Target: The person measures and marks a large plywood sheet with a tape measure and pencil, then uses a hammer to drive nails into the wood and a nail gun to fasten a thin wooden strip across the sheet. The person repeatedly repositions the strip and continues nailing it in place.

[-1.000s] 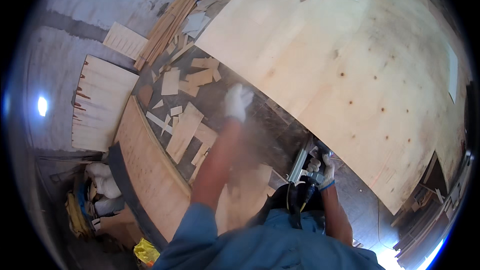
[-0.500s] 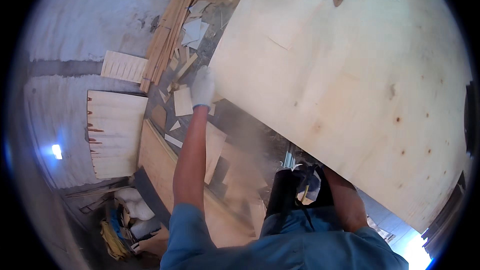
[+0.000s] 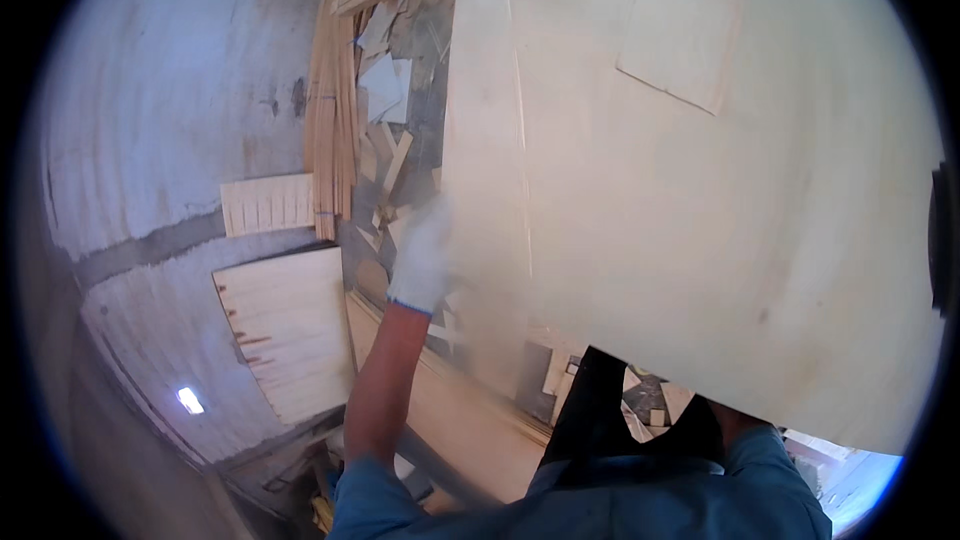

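A large pale plywood sheet [image 3: 640, 220] fills the right half of the head view, its left edge running nearly straight away from me. My left hand [image 3: 422, 255], in a white glove with a blue cuff, is closed at that left edge, blurred by motion, its fingertips hidden against the sheet. My right forearm [image 3: 735, 424] passes beneath the sheet's near edge, and the sheet covers the right hand. A thin raised line and a rectangular patch [image 3: 685, 25] mark the sheet's face.
Wood offcuts [image 3: 396, 165] litter the floor left of the sheet. Long wooden strips [image 3: 328, 110] lie beside a stained concrete wall [image 3: 170, 70]. Smaller boards [image 3: 285, 330] lean there. A long board [image 3: 470, 430] lies near my left arm. More scraps [image 3: 655, 405] show between my legs.
The sheet has swung round in view, its left edge now straighter and its near edge closer to me. My left hand has moved nearer my body. The right forearm is more covered.
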### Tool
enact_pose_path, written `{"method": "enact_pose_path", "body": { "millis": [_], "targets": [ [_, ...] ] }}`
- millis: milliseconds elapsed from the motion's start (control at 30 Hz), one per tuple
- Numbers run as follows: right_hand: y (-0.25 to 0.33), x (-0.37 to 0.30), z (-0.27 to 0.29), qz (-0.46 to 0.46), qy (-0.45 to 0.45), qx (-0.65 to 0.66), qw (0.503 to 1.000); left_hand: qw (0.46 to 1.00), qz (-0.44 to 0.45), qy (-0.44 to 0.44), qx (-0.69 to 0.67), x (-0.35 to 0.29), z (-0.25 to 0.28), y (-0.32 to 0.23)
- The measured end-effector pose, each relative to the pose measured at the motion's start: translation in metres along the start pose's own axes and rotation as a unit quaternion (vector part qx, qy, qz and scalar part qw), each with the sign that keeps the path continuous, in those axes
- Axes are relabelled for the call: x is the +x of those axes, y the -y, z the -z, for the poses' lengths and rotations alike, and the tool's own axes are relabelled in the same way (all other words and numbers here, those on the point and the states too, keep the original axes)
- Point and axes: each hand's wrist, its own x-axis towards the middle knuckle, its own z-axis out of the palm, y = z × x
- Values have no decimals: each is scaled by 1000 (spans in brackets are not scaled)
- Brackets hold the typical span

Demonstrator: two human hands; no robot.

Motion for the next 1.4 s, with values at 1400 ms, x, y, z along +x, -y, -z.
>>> {"method": "enact_pose_path", "body": {
  "millis": [1400],
  "targets": [
    [134, -389, 116, 354, -303, 153, 871, 834, 265, 66, -479, -184, -169, 63]
  ]
}}
